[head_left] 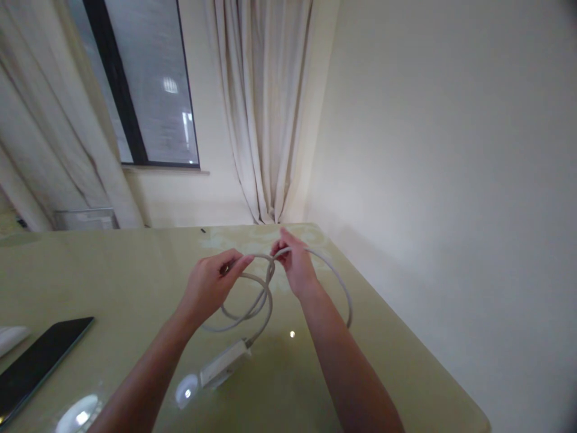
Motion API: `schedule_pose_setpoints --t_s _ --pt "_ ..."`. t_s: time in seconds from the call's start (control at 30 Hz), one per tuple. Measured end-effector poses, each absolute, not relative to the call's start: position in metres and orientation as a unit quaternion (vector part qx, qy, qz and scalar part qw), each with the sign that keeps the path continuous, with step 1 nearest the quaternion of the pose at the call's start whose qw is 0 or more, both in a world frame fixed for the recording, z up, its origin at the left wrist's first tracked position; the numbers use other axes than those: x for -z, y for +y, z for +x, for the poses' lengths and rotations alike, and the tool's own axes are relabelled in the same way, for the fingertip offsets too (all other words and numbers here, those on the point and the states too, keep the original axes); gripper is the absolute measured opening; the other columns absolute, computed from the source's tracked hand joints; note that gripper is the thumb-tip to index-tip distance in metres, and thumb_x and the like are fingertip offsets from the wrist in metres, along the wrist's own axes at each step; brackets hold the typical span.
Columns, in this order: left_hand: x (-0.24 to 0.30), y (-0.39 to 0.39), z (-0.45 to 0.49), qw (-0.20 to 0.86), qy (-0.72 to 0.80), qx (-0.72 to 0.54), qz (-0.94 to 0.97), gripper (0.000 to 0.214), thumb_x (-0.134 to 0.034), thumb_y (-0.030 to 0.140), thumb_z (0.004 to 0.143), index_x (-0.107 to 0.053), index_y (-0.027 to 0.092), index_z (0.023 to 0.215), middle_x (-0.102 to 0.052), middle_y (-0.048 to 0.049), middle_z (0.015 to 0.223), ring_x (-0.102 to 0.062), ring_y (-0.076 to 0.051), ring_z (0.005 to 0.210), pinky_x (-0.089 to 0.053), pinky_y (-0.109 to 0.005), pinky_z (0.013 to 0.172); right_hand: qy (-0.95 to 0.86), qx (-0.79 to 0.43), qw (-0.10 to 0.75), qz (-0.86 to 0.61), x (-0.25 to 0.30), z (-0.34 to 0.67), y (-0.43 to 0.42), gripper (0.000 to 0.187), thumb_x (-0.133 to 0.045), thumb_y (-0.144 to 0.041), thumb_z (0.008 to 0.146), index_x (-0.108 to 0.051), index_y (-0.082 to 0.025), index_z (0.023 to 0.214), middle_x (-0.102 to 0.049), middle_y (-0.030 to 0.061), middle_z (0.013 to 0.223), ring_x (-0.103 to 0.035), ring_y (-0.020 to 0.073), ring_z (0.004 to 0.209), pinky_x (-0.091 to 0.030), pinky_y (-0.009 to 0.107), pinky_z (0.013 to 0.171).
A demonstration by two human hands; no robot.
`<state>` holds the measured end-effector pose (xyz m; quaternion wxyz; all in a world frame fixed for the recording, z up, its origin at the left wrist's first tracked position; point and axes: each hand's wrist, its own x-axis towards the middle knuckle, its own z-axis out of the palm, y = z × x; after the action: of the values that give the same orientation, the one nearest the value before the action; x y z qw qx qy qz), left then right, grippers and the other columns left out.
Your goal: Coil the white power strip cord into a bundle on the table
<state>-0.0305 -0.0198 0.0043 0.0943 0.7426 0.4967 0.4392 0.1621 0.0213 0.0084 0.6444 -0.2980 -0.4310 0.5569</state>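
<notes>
A grey-white cable [269, 294] hangs in loose loops over the table between my two hands. My left hand [211, 278] pinches one part of it between thumb and fingertips. On the other side my right hand [295, 264] has its fingers bent around the cable near where the strands cross, and a wide loop arcs out to the right behind my forearm. One end of the cable runs into a long white block [225, 362], possibly a power strip or adapter, lying on the tabletop. The cable's other end is hidden.
A dark flat tablet-like device [42, 358] lies at the left of the glossy greenish table [148, 270], beside a white object [11, 338] cut off by the frame. A small black bit [202, 230] sits near the far edge. A wall borders the table's right side; curtains [265, 108] hang behind.
</notes>
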Motion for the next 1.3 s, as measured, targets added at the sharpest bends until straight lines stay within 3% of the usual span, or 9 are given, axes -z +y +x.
schedule_pose_setpoints --t_s 0.07,0.17,0.33,0.5,0.73,0.9,1.03,1.17,1.3 --pt "-0.004 -0.019 -0.035 0.099 0.487 -0.428 0.755 0.049 -0.054 0.059 0.096 -0.064 0.019 0.07 -0.046 0.0049 0.057 -0.04 -0.011 0.055 -0.029 -0.026 0.057 -0.364 -0.5 0.741 -0.262 -0.016 0.173 0.022 0.046 -0.078 -0.051 0.077 -0.049 -0.021 0.058 -0.059 -0.0031 0.059 -0.056 0.0105 0.059 -0.045 0.022 0.058" --pt "-0.002 -0.021 -0.031 0.097 0.486 -0.429 0.755 0.049 -0.052 0.058 0.098 -0.061 0.02 0.069 -0.045 0.005 0.057 -0.04 -0.011 0.055 -0.029 -0.026 0.057 -0.349 -0.467 0.758 -0.292 -0.022 0.186 0.022 0.052 -0.074 -0.051 0.081 -0.041 -0.022 0.054 -0.053 -0.0032 0.052 -0.05 0.0106 0.052 -0.038 0.023 0.049" --pt "0.002 -0.028 -0.01 0.072 0.494 -0.45 0.74 0.045 -0.053 0.057 0.099 -0.065 0.02 0.076 -0.053 0.0044 0.06 -0.043 -0.011 0.057 -0.03 -0.026 0.06 -0.429 -0.551 0.622 -0.355 -0.01 0.169 0.018 0.055 -0.068 -0.055 0.085 -0.037 -0.023 0.052 -0.046 -0.0048 0.045 -0.037 0.0083 0.04 -0.027 0.024 0.041" --pt "-0.002 -0.027 -0.017 0.06 0.51 -0.469 0.718 0.044 -0.055 0.056 0.098 -0.068 0.02 0.078 -0.051 0.0053 0.059 -0.041 -0.011 0.055 -0.031 -0.025 0.059 -0.483 -0.671 0.47 -0.309 0.001 0.139 0.011 0.05 -0.068 -0.059 0.084 -0.052 -0.021 0.057 -0.046 -0.0056 0.043 -0.039 0.0085 0.037 -0.036 0.024 0.044" --pt "-0.011 -0.02 -0.044 0.055 0.518 -0.452 0.724 0.048 -0.054 0.059 0.096 -0.064 0.019 0.07 -0.044 0.0053 0.056 -0.039 -0.011 0.054 -0.029 -0.026 0.057 -0.248 -0.618 0.695 -0.272 -0.021 0.181 0.02 0.035 -0.071 -0.047 0.084 -0.053 -0.023 0.066 -0.069 0.0003 0.067 -0.064 0.0145 0.062 -0.055 0.028 0.065" --pt "-0.005 -0.025 -0.027 0.034 0.522 -0.442 0.729 0.047 -0.052 0.059 0.098 -0.065 0.021 0.074 -0.05 0.0045 0.057 -0.043 -0.012 0.054 -0.03 -0.026 0.058 -0.272 -0.622 0.705 -0.205 -0.03 0.199 0.017 0.049 -0.061 -0.046 0.095 -0.036 -0.022 0.061 -0.032 -0.0091 0.046 -0.027 0.0071 0.039 -0.034 0.019 0.042" --pt "0.001 -0.032 -0.012 -0.003 0.513 -0.448 0.732 0.042 -0.054 0.056 0.098 -0.067 0.021 0.08 -0.061 0.0026 0.062 -0.049 -0.012 0.056 -0.034 -0.025 0.061 -0.327 -0.703 0.591 -0.225 -0.019 0.167 0.01 0.054 -0.063 -0.054 0.095 -0.035 -0.022 0.061 -0.031 -0.0098 0.046 -0.013 0.0058 0.039 -0.018 0.018 0.036" --pt "-0.001 -0.032 -0.019 0.003 0.512 -0.491 0.705 0.037 -0.055 0.05 0.099 -0.067 0.02 0.081 -0.059 0.0041 0.061 -0.047 -0.011 0.053 -0.035 -0.023 0.06 -0.323 -0.755 0.519 -0.235 -0.01 0.135 0.006 0.041 -0.072 -0.045 0.089 -0.05 -0.02 0.065 -0.047 -0.0061 0.051 -0.031 0.0061 0.041 -0.028 0.018 0.038" --pt "-0.008 -0.027 -0.039 -0.017 0.519 -0.498 0.695 0.037 -0.057 0.05 0.098 -0.066 0.02 0.077 -0.05 0.006 0.057 -0.042 -0.009 0.051 -0.033 -0.023 0.057 -0.256 -0.736 0.587 -0.218 -0.019 0.151 0.009 0.022 -0.075 -0.033 0.085 -0.061 -0.021 0.073 -0.064 -0.0014 0.065 -0.056 0.011 0.056 -0.053 0.024 0.057"
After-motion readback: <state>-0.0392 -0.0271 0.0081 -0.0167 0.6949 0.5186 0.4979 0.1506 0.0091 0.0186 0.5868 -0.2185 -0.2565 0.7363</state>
